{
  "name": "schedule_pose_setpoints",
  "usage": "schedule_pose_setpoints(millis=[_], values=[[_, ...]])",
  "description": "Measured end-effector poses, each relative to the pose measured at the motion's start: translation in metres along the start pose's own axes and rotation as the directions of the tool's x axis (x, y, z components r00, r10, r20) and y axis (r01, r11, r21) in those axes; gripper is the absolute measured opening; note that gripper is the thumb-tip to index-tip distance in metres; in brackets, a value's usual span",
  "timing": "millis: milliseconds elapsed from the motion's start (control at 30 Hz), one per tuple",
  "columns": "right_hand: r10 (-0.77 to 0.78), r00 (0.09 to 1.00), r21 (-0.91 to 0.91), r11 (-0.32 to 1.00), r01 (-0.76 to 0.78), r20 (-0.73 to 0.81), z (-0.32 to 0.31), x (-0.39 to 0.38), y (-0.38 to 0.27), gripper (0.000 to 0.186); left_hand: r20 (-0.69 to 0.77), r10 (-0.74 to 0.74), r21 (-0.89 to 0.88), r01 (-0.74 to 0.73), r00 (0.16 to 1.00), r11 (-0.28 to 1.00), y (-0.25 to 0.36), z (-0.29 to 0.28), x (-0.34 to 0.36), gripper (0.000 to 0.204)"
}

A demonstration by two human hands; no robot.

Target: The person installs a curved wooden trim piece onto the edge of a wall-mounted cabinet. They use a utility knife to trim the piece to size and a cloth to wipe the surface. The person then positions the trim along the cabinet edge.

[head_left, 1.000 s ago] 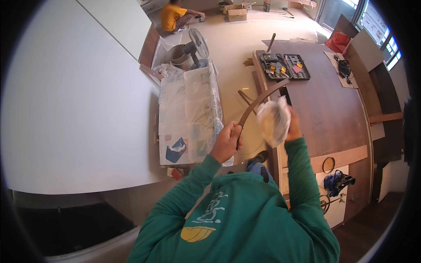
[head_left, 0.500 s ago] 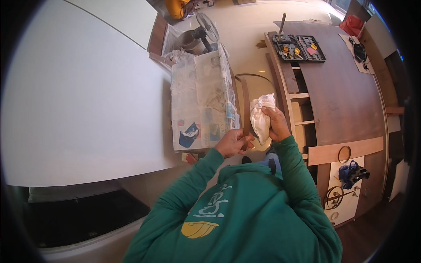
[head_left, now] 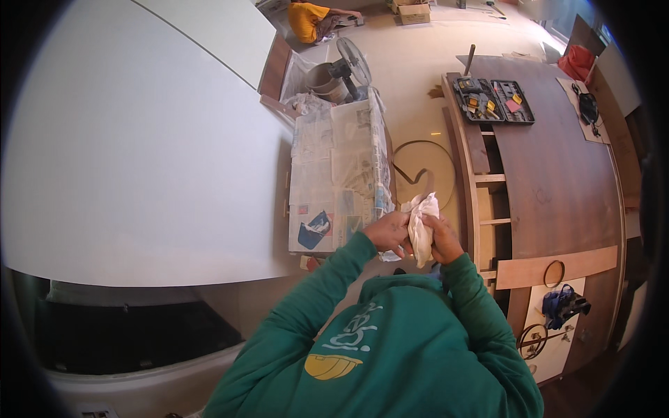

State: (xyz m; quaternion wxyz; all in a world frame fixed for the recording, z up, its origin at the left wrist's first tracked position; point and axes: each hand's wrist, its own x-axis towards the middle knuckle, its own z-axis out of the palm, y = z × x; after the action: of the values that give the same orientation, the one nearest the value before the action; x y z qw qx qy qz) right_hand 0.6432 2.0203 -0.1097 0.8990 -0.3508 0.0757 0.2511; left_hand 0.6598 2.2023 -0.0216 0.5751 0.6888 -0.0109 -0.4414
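A crumpled white cloth (head_left: 422, 233) is gripped by my right hand (head_left: 444, 239), its fingers closed round the right side. Against the cloth's left side is my left hand (head_left: 390, 232), fingers curled in at the end of a thin brown edging strip (head_left: 428, 182). Where the strip passes behind the cloth it is hidden, so its contact with the left fingers shows poorly. Beyond the hands the strip bends sharply, then runs in a wide loop over the floor.
Left of my hands stands a newspaper-covered surface (head_left: 311, 181) with a fan (head_left: 353, 63) and bucket (head_left: 325, 82) behind. On the right, a brown panel (head_left: 550, 188) bears an open tool case (head_left: 481, 101) and a blue bundle (head_left: 561, 306). Far off crouches a person (head_left: 309, 22) in orange.
The strip stood upright beside the cloth; now it comes out from the cloth's top and bends over the floor. My left hand has closed in on the cloth. The whole view has shifted.
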Motion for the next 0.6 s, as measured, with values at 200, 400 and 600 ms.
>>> schedule_pose_setpoints(millis=[200, 400, 600], values=[[-0.087, 0.983, 0.102, 0.989, 0.105, -0.164, 0.013, 0.006, -0.019, 0.028, -0.288, 0.081, -0.088, -0.110, 0.954, 0.990, -0.005, 0.026, -0.002, 0.030], [-0.003, 0.999, 0.091, 0.996, 0.007, -0.040, 0.021, 0.008, -0.019, 0.030, -0.360, 0.169, 0.068, -0.155, 0.918, 0.986, -0.006, 0.017, 0.014, 0.028], [-0.156, 0.964, -0.012, 0.988, 0.157, -0.214, 0.031, 0.017, 0.007, 0.025, -0.384, 0.255, 0.317, -0.132, 0.887, 0.939, -0.025, 0.012, 0.013, 0.030]])
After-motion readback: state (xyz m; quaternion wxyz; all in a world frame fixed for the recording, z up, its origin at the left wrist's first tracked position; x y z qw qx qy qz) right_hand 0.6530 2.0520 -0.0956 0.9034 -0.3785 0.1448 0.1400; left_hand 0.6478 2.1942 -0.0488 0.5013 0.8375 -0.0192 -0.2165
